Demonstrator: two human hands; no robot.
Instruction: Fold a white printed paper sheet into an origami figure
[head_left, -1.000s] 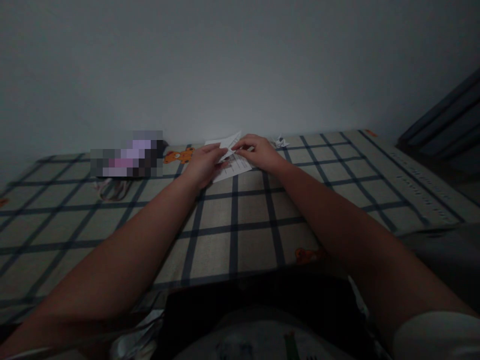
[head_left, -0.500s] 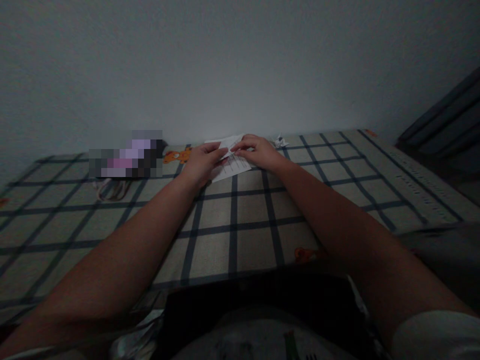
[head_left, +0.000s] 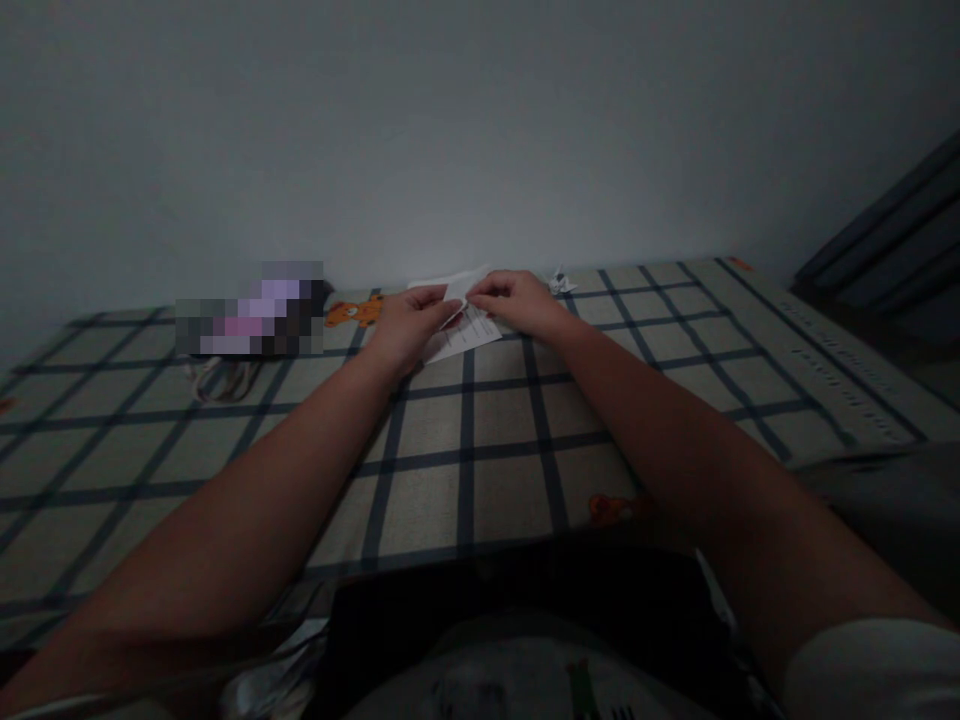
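A white sheet of paper (head_left: 474,336) with dark printed lines lies on the checked cloth near the wall. Above it, a plain white paper piece (head_left: 458,288) stands up between my hands; whether it is a fold of the same sheet I cannot tell. My left hand (head_left: 411,322) pinches this piece low down, thumb on top. From the other side, the bent fingers and thumb of my right hand (head_left: 516,300) close on its right edge. Part of the paper is hidden behind my fingers.
A small crumpled or folded white paper piece (head_left: 562,281) rests right of my right hand. To the left are a blurred-out purple and dark object (head_left: 274,305) and a pale looped cord (head_left: 221,382). The wall (head_left: 480,140) rises just behind the cloth (head_left: 499,410).
The fingertips of my right hand have shifted slightly, and more of the upright white paper shows between my hands. My left hand has hardly moved.
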